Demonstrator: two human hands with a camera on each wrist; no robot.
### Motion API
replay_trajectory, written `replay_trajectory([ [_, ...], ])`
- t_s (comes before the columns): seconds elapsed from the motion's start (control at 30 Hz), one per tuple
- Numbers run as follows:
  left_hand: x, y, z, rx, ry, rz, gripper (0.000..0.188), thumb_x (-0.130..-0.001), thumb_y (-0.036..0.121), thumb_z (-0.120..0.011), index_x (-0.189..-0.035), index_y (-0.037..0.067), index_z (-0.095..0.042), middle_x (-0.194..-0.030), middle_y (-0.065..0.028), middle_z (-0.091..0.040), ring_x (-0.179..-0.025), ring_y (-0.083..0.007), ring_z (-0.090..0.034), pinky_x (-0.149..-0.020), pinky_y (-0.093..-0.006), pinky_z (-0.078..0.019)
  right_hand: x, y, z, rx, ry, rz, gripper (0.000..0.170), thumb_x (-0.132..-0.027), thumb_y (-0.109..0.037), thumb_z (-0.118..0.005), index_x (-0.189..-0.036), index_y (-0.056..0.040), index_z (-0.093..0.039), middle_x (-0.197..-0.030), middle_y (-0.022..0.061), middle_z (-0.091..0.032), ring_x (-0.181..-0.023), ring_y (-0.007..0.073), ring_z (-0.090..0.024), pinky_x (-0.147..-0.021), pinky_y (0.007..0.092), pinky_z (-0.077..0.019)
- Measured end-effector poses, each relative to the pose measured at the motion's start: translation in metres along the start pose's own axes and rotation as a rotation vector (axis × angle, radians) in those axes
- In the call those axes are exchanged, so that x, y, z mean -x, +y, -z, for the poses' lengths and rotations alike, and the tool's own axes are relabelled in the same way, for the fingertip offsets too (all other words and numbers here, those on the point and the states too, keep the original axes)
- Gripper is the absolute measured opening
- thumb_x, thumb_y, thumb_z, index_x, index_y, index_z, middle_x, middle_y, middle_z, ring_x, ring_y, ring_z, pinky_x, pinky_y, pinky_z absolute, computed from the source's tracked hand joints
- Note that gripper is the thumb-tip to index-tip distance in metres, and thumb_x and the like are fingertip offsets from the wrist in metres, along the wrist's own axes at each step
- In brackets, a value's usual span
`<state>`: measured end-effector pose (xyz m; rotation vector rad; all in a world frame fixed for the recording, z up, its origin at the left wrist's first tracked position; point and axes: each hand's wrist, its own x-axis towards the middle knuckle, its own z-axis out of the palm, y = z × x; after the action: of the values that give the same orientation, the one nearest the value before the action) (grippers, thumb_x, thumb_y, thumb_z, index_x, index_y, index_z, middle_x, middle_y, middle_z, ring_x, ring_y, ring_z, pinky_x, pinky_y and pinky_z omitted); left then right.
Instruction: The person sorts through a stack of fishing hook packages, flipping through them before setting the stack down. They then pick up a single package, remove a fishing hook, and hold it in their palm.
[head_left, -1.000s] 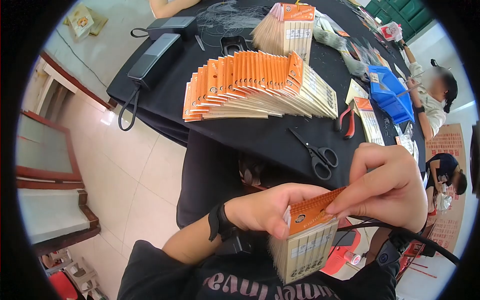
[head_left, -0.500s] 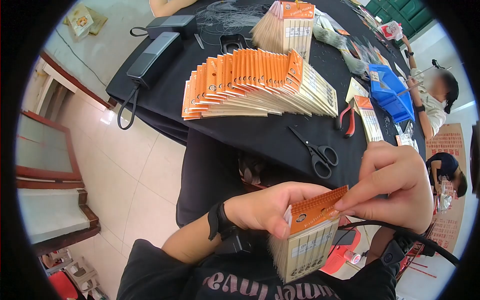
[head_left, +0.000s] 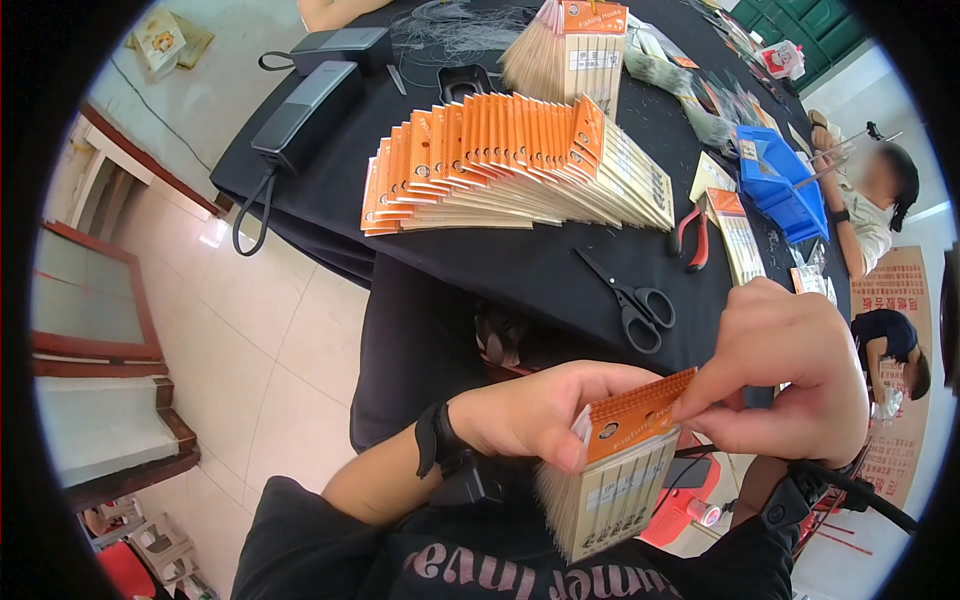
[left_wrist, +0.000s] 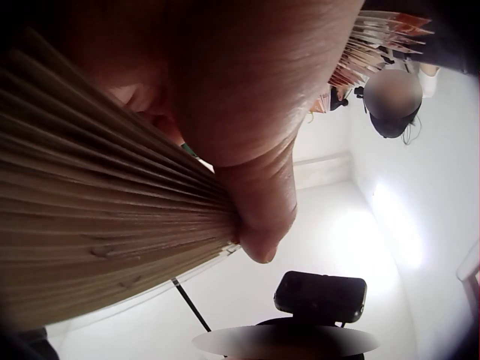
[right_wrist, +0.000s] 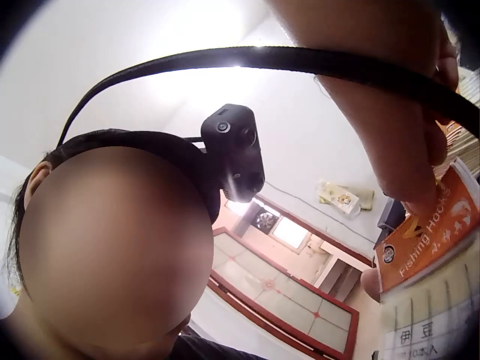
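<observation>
A thick stack of fishing hook cards (head_left: 618, 495) with orange headers is held up in front of the body. My left hand (head_left: 525, 415) grips it from the left, thumb over the front of the header. In the left wrist view the card edges (left_wrist: 97, 217) fan out beside that thumb (left_wrist: 262, 199). My right hand (head_left: 785, 375) pinches at the right end of the orange header, its fingertips partly hidden behind the knuckles. The right wrist view shows the front header (right_wrist: 427, 240) with "Fishing Hooks" printed on it, and a fingertip right at its upper edge.
On the black-covered table lie a fanned row of similar cards (head_left: 500, 160), a standing bundle (head_left: 590, 60), black scissors (head_left: 635, 305), red-handled pliers (head_left: 695, 240), a blue bin (head_left: 775, 185) and dark cases (head_left: 310, 110). Other people sit or stand at the right.
My right hand has shifted slightly right along the header, to its outer end, uncovering more of the print. My left hand keeps its hold and the stack stays nearly in place.
</observation>
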<state>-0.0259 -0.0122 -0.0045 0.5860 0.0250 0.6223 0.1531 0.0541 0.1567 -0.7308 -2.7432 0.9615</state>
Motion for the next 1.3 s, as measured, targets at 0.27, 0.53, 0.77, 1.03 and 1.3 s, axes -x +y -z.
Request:
replay_trajectory([
  [0.27,-0.0006,-0.0005,-0.0001,-0.001,-0.018,0.016,0.122,-0.058,0.055,-0.089,-0.146,-0.004,-0.027,-0.145,-0.0130,-0.043,-0.133,-0.0197,-0.042,-0.111,-0.0364,-0.0315,-0.0048,-0.0008,0.0045,0.034,-0.092,0.130,0.020,-0.060,-0.008,-0.081,-0.078,-0.0144,-0.077,-0.060,-0.0053,-0.058,-0.057,0.0131,-0.049,-0.058,0.0303,-0.0310],
  [0.53,-0.0015,-0.0020,0.0023,0.003,-0.046,0.001,0.122,-0.058,0.052,-0.090,-0.146,-0.004,-0.028,-0.145,-0.0135,-0.043,-0.134,-0.0201,-0.042,-0.112,-0.0369,-0.0306,-0.0061,-0.0012,0.0032,0.055,-0.081,0.136,0.019,-0.060,-0.007,-0.080,-0.077,-0.0140,-0.076,-0.058,-0.0071,-0.057,-0.056,0.0127,-0.049,-0.058,0.0303,-0.0304],
  [0.77,0.0004,-0.0008,-0.0011,0.006,-0.009,-0.019,0.116,-0.058,0.054,-0.089,-0.144,-0.002,-0.036,-0.136,-0.0063,-0.053,-0.123,-0.0129,-0.050,-0.106,-0.0311,-0.0371,-0.0058,-0.0020,0.0039,0.012,-0.136,0.059,0.017,-0.060,-0.005,-0.079,-0.076,-0.0119,-0.075,-0.056,-0.0074,-0.055,-0.056,0.0126,-0.050,-0.057,0.0305,-0.0303],
  [1.03,0.0001,-0.0018,0.0018,-0.001,-0.030,-0.028,0.116,-0.059,0.053,-0.089,-0.145,-0.002,-0.035,-0.137,-0.0068,-0.052,-0.124,-0.0132,-0.050,-0.107,-0.0314,-0.0368,-0.0076,0.0011,0.0030,-0.033,-0.162,0.077,0.015,-0.063,-0.006,-0.080,-0.076,-0.0117,-0.074,-0.056,-0.0069,-0.054,-0.056,0.0140,-0.050,-0.057,0.0313,-0.0308],
  [1.3,0.0003,-0.0046,0.0040,-0.001,-0.034,-0.025,0.115,-0.059,0.050,-0.090,-0.145,-0.002,-0.034,-0.138,-0.0078,-0.051,-0.125,-0.0148,-0.049,-0.108,-0.0327,-0.0365,-0.0082,0.0035,0.0048,-0.042,-0.193,0.090,0.014,-0.065,-0.009,-0.081,-0.078,-0.0119,-0.074,-0.057,-0.0064,-0.053,-0.056,0.0147,-0.050,-0.057,0.0315,-0.0312],
])
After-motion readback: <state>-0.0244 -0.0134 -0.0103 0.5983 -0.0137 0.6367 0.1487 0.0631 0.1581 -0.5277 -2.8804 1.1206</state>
